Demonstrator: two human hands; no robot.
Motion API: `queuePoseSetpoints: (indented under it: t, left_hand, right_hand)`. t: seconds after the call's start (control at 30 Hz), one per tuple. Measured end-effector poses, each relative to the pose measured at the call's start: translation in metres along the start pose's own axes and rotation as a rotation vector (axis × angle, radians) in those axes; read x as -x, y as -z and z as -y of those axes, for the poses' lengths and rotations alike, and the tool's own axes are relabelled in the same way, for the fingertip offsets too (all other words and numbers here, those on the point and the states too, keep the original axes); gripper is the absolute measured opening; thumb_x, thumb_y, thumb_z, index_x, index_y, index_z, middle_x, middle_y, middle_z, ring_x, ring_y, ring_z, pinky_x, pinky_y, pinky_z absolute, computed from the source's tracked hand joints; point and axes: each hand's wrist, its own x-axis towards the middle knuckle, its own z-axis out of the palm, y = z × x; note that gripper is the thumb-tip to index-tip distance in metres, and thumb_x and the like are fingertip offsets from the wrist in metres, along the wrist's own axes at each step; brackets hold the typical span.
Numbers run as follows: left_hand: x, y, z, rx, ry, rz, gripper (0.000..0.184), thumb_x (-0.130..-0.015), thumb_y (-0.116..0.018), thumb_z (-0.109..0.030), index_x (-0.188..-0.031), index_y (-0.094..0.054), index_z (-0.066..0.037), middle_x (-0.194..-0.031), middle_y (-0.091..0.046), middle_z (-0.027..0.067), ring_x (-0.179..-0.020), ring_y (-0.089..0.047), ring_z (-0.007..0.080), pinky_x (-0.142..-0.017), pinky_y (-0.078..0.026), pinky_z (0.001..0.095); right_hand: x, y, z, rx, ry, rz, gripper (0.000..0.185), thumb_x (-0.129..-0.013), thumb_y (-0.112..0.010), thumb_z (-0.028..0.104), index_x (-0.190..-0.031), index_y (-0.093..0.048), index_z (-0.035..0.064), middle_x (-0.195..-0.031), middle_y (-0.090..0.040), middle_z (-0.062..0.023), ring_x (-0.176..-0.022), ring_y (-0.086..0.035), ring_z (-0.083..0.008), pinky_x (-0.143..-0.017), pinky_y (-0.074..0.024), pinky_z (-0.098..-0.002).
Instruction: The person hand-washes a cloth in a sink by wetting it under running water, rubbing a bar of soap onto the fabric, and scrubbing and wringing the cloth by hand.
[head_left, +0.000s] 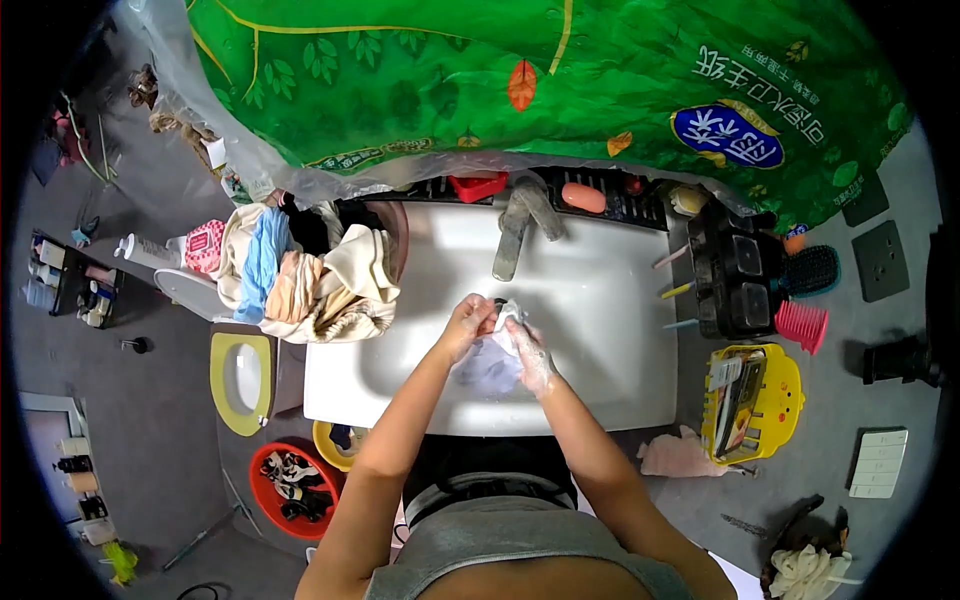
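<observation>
Both hands are over the white sink (610, 330), below the grey faucet (510, 235). A wet white cloth (508, 332) is bunched between them; its exact kind cannot be made out. My left hand (468, 326) pinches the cloth at its left side, near a small dark patch at the top. My right hand (535, 362), covered in suds, is closed around the cloth's right side. Under the hands, a pale lavender soapy patch (488, 370) lies in the basin; whether it is cloth or foamy water is unclear.
A pink soap bar (584, 198) and a red dish (478, 187) sit behind the sink. Piled clothes (310, 275) stand left. A large green plastic package (450, 80) overhangs the back. A black toothbrush holder (735, 270) and yellow basket (780, 405) hang right; a red bucket (335, 480) stands lower left.
</observation>
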Motion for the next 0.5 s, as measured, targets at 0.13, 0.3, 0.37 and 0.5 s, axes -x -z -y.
queuePoseSetpoints:
  t: [0.13,0.3,0.37,0.5]
  left_hand:
    - [0.003,-0.006,0.005,-0.076,0.015,-0.147,0.046,-0.083,-0.045,-0.048,-0.105,-0.049,-0.008,-0.105,-0.052,0.0073,-0.068,-0.051,0.0107,-0.070,-0.042,0.0251]
    - [-0.009,0.005,0.024,-0.066,0.011,-0.042,0.045,-0.082,-0.051,-0.043,-0.103,-0.053,-0.003,-0.091,-0.057,0.0031,-0.074,-0.054,0.0113,-0.070,-0.042,0.0254]
    - [-0.001,0.001,0.020,-0.016,-0.057,-0.105,0.030,-0.084,-0.054,-0.030,-0.097,-0.055,-0.004,-0.077,-0.058,-0.0004,-0.072,-0.052,0.0085,-0.067,-0.040,0.0217]
    - [0.011,-0.034,0.018,-0.262,-0.581,-0.410,0.016,-0.086,-0.047,-0.014,-0.093,-0.053,0.000,-0.075,-0.057,0.0031,-0.071,-0.052,0.0124,-0.070,-0.042,0.0249]
  right_hand:
    - [-0.005,0.010,-0.005,-0.102,-0.022,0.037,0.033,-0.084,-0.051,0.031,-0.101,-0.054,0.0027,-0.090,-0.058,-0.0052,-0.076,-0.055,-0.0132,-0.067,-0.0449,-0.0259]
    - [-0.003,0.004,0.019,-0.068,-0.007,-0.049,0.034,-0.084,-0.051,0.029,-0.104,-0.053,0.0019,-0.093,-0.058,-0.0058,-0.083,-0.056,-0.0148,-0.070,-0.0453,-0.0269]
    - [-0.008,0.013,0.020,-0.069,0.043,-0.115,0.033,-0.084,-0.051,0.028,-0.104,-0.053,0.0026,-0.094,-0.058,-0.0060,-0.083,-0.056,-0.0155,-0.071,-0.0453,-0.0273]
    - [-0.026,0.021,0.006,-0.154,-0.026,-0.236,0.027,-0.083,-0.052,0.027,-0.097,-0.055,0.0042,-0.087,-0.057,-0.0061,-0.077,-0.056,-0.0163,-0.067,-0.0460,-0.0292]
